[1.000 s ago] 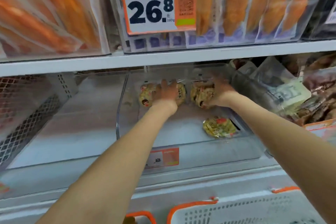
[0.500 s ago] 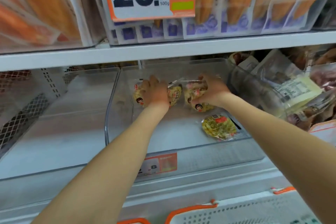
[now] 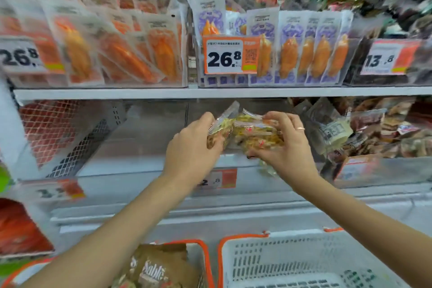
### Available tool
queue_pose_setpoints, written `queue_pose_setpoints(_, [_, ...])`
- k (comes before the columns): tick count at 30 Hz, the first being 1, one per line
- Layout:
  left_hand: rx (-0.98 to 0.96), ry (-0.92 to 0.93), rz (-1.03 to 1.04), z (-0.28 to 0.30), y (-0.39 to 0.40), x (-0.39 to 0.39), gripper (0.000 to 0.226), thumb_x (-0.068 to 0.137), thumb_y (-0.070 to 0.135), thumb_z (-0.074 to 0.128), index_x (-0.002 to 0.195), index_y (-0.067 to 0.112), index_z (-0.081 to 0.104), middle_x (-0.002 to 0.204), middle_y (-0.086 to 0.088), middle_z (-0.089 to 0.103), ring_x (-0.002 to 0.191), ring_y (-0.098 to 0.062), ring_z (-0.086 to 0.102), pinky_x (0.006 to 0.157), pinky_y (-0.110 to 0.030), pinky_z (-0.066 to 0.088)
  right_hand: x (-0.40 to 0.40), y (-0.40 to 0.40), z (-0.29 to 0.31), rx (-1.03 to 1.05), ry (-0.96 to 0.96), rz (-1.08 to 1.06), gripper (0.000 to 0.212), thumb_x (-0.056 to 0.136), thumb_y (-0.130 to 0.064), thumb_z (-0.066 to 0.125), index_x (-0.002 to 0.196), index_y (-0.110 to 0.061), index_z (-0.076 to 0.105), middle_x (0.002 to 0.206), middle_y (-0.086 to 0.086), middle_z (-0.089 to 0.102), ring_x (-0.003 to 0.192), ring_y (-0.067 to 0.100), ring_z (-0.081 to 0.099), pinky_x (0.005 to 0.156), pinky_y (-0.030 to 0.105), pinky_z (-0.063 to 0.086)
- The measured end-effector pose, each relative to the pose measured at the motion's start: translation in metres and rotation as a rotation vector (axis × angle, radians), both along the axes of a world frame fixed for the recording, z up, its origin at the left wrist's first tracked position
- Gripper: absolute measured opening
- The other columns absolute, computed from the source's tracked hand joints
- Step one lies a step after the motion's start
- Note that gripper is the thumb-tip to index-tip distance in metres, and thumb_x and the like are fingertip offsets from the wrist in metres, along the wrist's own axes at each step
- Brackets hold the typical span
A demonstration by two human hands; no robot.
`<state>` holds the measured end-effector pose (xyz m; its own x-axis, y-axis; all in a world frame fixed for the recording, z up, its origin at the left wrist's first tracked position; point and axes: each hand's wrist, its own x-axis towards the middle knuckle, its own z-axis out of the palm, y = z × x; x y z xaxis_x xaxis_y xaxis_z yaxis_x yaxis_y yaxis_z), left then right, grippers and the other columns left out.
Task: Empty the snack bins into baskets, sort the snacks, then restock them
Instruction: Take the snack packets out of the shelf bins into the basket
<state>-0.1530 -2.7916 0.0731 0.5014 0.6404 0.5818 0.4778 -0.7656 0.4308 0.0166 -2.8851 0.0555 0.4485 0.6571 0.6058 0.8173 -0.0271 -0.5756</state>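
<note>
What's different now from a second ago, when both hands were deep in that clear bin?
Both hands have lifted out of the clear bin, carrying snack packets toward the person: the left hand grips one packet, the right hand a bundle. The upper-shelf goods and the white basket below stayed put.

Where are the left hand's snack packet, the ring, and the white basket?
snack packet (image 3: 219, 132): head view, its wrapper beside the left hand's fingers.
ring (image 3: 300, 128): head view, the band on a right-hand finger.
white basket (image 3: 304, 258): head view, its slotted back wall.
</note>
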Motion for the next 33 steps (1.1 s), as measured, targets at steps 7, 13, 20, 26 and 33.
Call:
queue_pose_setpoints(7, [-0.24,0.004,0.107,-0.071,-0.056,-0.128,0.022,0.082,0.032,0.065,0.08,0.026,0.043,0.068,0.006,0.052,0.065,-0.017,0.052,0.058,-0.036,0.043,-0.125,-0.04,-0.091,-0.075,0.141,0.216,0.07,0.057,-0.025,0.09,0.116,-0.029,0.052,0.116,-0.006,0.038,0.093,-0.005,0.047,0.084,0.003,0.038])
queue_pose_setpoints(13, [-0.673,0.065,0.289,-0.187,-0.068,-0.202,0.032,0.082,0.033,0.071,0.105,0.023,0.051,0.075,0.016,0.057,0.054,-0.003,0.053,0.045,-0.014,0.031,-0.207,-0.045,-0.206,-0.365,0.048,0.321,0.066,0.071,-0.03,0.078,0.125,-0.037,0.041,0.138,0.004,0.033,0.118,0.024,0.049,0.094,0.028,0.046])
queue_pose_setpoints(20, [-1.048,0.105,0.468,-0.255,-0.052,-0.255,0.068,0.085,0.012,0.065,0.143,0.008,0.03,0.125,-0.014,0.056,0.096,-0.031,0.061,0.073,-0.039,0.05,-0.247,-0.051,-0.246,-0.818,-0.36,0.487,0.08,0.09,-0.036,0.054,0.148,-0.042,0.0,0.157,-0.002,-0.023,0.141,0.04,-0.022,0.112,0.063,0.001])
queue_pose_setpoints(26, [-0.908,0.175,0.459,-0.262,-0.062,-0.258,0.07,0.092,0.016,0.055,0.15,0.02,0.015,0.145,-0.012,0.039,0.13,-0.03,0.042,0.105,-0.051,0.038,-0.259,-0.057,-0.26,-0.923,-0.472,0.493,0.076,0.088,-0.055,0.032,0.146,-0.046,-0.015,0.147,-0.009,-0.041,0.134,0.049,-0.027,0.104,0.074,-0.004])
queue_pose_setpoints(33, [-0.659,0.384,0.488,-0.24,-0.072,-0.232,0.068,0.095,0.027,0.05,0.15,0.033,0.01,0.158,-0.007,-0.012,0.146,-0.031,-0.004,0.115,-0.048,0.017,-0.235,-0.052,-0.205,-0.834,-0.143,0.578,0.065,0.097,-0.044,0.04,0.138,-0.063,-0.007,0.154,-0.021,-0.02,0.143,0.027,-0.021,0.116,0.055,-0.002])
